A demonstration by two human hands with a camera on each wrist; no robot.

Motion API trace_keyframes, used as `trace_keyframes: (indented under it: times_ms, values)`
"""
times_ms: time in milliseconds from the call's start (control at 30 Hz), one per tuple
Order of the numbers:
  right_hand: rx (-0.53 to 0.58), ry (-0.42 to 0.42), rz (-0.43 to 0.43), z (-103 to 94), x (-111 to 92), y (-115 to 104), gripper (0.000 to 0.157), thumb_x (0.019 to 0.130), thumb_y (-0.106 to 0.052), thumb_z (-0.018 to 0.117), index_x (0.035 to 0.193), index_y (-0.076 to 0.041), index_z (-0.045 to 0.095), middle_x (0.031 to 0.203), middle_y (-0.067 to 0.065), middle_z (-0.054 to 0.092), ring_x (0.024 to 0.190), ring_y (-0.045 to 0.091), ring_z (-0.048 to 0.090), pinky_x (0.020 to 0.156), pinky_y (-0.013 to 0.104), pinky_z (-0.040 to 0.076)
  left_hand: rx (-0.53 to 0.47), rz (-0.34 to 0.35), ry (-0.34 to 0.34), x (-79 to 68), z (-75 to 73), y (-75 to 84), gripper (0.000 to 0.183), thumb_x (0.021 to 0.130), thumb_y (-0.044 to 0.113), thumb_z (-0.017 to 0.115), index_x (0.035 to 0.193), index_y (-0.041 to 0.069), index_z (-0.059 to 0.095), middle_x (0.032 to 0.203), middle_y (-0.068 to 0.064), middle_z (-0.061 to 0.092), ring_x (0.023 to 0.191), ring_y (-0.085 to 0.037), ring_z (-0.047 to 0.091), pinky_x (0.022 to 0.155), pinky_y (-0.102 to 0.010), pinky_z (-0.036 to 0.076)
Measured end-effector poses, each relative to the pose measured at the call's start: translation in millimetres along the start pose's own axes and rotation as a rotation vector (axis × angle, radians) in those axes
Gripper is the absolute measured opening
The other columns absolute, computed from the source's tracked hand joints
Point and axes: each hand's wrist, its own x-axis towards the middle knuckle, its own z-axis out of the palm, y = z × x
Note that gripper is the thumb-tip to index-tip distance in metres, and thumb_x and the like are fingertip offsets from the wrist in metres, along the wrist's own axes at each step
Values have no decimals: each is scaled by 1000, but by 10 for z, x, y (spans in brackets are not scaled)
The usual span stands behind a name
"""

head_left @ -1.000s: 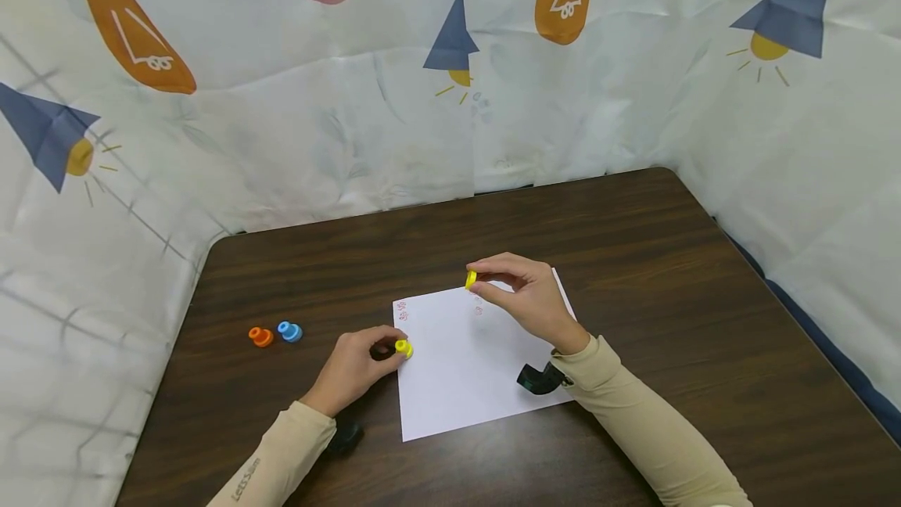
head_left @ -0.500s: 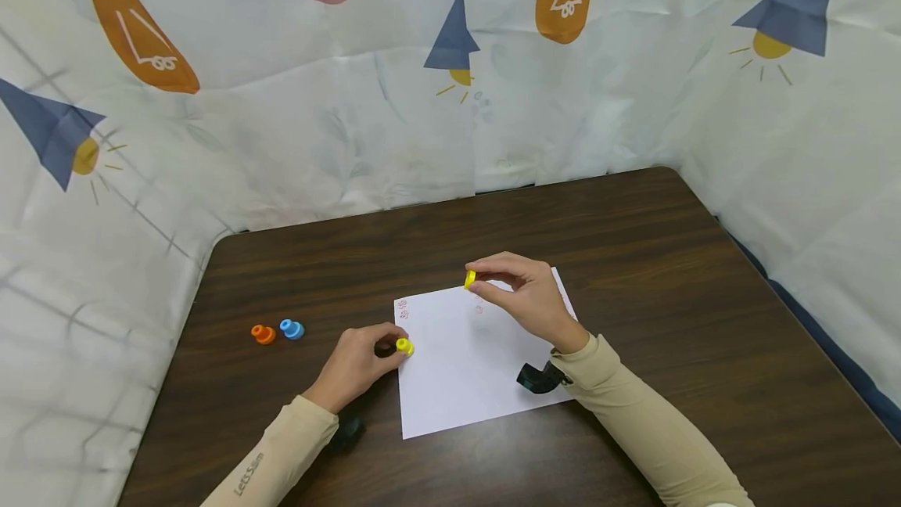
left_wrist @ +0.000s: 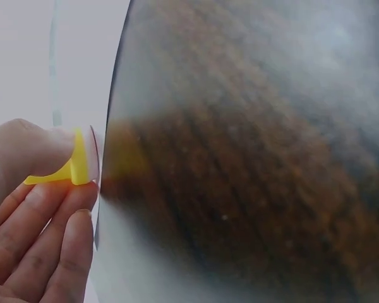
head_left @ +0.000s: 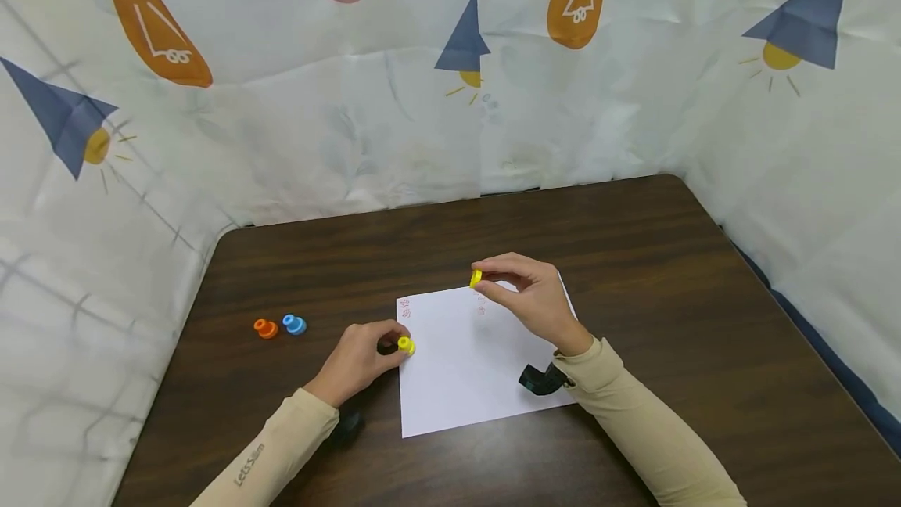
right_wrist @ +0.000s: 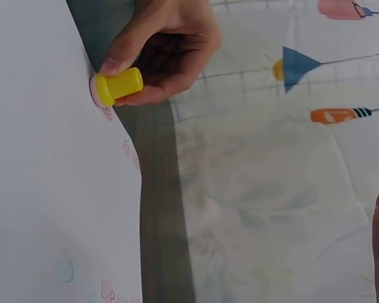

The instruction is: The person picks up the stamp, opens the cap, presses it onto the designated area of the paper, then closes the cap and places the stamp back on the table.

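Observation:
My left hand (head_left: 359, 362) pinches a yellow toy stamp (head_left: 406, 344) between thumb and fingers at the left edge of a white paper sheet (head_left: 450, 390). In the left wrist view the stamp's pale pinkish face (left_wrist: 93, 154) is right at the paper, below the thumb. My right hand (head_left: 526, 300) is above the sheet's far edge, thumb and fingertips pinching a small yellow cap (head_left: 475, 278). Small red prints (head_left: 405, 308) mark the sheet's far left corner, and more show under the right hand. The right wrist view shows a red flower print (right_wrist: 107, 290) and a faint blue mark (right_wrist: 66, 270).
An orange stamp (head_left: 265, 329) and a light blue stamp (head_left: 294, 325) stand side by side on the dark wood table (head_left: 338, 257), left of the paper. Black wrist mounts (head_left: 540, 380) hang under both sleeves. A white patterned curtain (head_left: 317, 124) closes off the table's back and sides.
The head view has shifted slightly. Both hands keep almost the same place and the same grips on the stamp and the cap.

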Motion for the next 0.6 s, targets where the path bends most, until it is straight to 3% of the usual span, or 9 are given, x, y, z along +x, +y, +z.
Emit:
trace_keyframes:
  times_ms: [600]
  values:
    - [7, -4, -53, -55, -6, -29, 34, 83, 16, 75, 116, 7, 73, 109, 27, 73, 98, 6, 73, 91, 28, 64, 33, -5, -32, 9, -33, 34, 27, 83, 14, 87, 109, 17, 78, 107, 2, 79, 94, -12, 71, 94, -40, 63]
